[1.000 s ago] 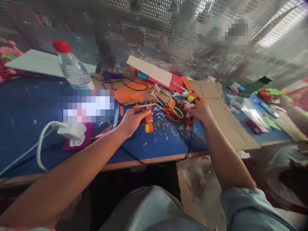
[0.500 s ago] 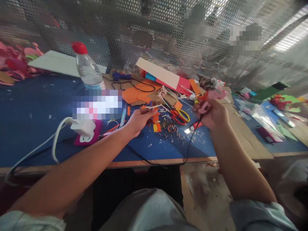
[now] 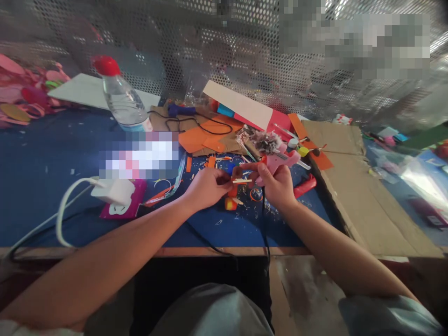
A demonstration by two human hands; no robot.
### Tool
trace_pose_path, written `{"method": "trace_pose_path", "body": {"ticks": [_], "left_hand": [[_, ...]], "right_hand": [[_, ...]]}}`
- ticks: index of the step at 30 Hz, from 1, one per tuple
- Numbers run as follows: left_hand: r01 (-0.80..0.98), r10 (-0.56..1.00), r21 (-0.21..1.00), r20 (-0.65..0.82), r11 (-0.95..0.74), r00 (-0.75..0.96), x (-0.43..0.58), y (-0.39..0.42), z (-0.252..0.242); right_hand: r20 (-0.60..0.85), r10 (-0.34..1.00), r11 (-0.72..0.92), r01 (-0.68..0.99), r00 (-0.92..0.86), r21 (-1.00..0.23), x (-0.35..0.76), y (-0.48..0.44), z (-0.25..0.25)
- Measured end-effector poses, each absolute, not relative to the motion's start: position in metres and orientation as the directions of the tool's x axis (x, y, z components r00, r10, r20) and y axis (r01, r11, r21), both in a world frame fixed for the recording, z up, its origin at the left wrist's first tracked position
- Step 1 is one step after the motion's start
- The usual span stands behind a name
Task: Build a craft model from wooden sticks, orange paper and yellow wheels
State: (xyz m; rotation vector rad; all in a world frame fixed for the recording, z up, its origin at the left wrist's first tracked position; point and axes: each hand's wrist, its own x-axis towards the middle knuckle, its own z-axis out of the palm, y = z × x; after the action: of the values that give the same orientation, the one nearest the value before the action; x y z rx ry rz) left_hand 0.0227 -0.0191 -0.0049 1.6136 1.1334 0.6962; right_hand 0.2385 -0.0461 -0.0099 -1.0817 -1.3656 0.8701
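My left hand (image 3: 209, 186) is closed, its fingertips pinching a small orange craft piece (image 3: 231, 190) with a thin pale wooden stick (image 3: 242, 180) across it. Held in my right hand (image 3: 281, 187) is a pink hot glue gun (image 3: 279, 161) with a black cord; a grey fluffy clump (image 3: 269, 141) sits on its top. My right fingers come close to the stick; whether they touch it, I cannot tell. Below the left fingertips lies a yellow-and-orange piece (image 3: 230, 203). A red-handled tool (image 3: 305, 185) lies beyond my right wrist.
A water bottle (image 3: 126, 100) stands at the left, behind a white charger (image 3: 114, 186) plugged into a purple socket block (image 3: 140, 198). Orange sheets (image 3: 196, 137) and a blue tool (image 3: 180, 110) lie behind my hands. Cardboard (image 3: 364, 186) covers the right side; pale scraps litter the table.
My right hand has brought the glue gun left and down, close to my left hand. The left hand has shifted slightly, keeping its hold on the piece and stick. The view has turned a little.
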Motion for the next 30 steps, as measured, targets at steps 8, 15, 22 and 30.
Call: {"method": "trace_pose_path", "body": {"ticks": [8, 15, 22, 30], "left_hand": [[0.527, 0.924, 0.807, 0.057, -0.266, 0.379, 0.021, -0.024, -0.002], [0.66, 0.894, 0.689, -0.04, -0.299, 0.447, 0.02, -0.024, -0.003], [0.818, 0.927, 0.458, 0.035, -0.348, 0.374, 0.016, -0.022, 0.012], [0.852, 0.901, 0.306, 0.054, -0.425, 0.43, 0.009, -0.011, 0.006]], "right_hand": [[0.294, 0.955, 0.297, 0.112, -0.044, -0.948, 0.237, -0.057, -0.008], [0.223, 0.975, 0.221, 0.175, -0.007, -0.959, 0.236, -0.06, -0.012], [0.266, 0.964, 0.258, 0.173, 0.024, -0.95, 0.239, -0.058, -0.008], [0.268, 0.96, 0.248, 0.185, 0.087, -0.951, 0.238, -0.055, -0.011]]}}
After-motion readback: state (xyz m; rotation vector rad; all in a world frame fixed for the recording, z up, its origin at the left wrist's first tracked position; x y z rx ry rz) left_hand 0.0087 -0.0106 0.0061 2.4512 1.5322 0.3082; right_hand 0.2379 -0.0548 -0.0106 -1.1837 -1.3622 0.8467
